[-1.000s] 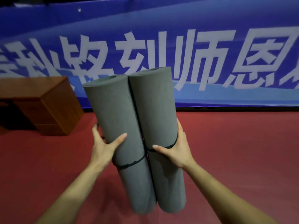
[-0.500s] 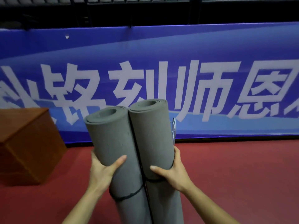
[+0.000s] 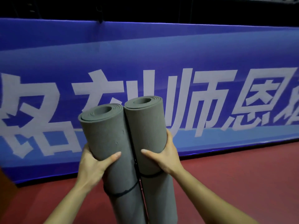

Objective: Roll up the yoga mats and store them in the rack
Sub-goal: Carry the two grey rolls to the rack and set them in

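Yoga mats (image 3: 106,139), both rolled and banded, stand upright side by side before me, my left hand (image 3: 92,165) curled round one, right hand (image 3: 168,156) round the other; I'd press them together, ends level, for the carry.

One view only, worn on the head; looks forward and a little downward, straight at a blue banner (image 3: 210,50) with large white characters across the upper and middle frame; sits near and just above two rolled grey mats (image 3: 105,136) at centre, seeing into their open top ends; takes in both forearms (image 3: 210,196) rising from the bottom edge and red floor (image 3: 242,172) low and to the right; wide-angle, bowing the banner's top edge.
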### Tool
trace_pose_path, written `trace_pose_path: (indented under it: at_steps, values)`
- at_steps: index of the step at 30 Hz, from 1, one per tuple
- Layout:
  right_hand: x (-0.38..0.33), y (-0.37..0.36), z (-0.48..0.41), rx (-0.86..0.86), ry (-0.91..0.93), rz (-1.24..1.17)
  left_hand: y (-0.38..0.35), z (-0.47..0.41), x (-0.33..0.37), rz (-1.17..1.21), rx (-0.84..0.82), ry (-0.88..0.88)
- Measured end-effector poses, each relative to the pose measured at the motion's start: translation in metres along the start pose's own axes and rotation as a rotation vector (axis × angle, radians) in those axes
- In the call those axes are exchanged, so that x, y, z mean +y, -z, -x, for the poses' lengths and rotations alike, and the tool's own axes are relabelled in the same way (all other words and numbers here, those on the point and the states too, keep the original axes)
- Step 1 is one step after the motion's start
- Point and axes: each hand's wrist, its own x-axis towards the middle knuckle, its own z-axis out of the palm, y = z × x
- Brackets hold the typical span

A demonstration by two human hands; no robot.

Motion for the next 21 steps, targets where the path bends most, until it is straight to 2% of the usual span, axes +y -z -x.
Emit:
trace_pose_path:
  at_steps: [6, 11, 15, 21]
  values:
    - [0.004, -0.052, -0.124, -0.025, 0.036, 0.035, -0.01, -0.147, -0.024, 0.007, 0.062, 0.002]
    - [0.021, -0.095, -0.226, 0.047, 0.083, 0.042, -0.028, -0.265, -0.051, 0.054, 0.059, -0.043]
    - [0.032, -0.126, -0.289, 0.14, 0.075, 0.052, -0.043, -0.345, -0.072, 0.083, -0.003, -0.062]
    - [0.052, -0.161, -0.36, 0.142, 0.052, 0.083, -0.044, -0.429, -0.107, 0.076, -0.136, -0.052]
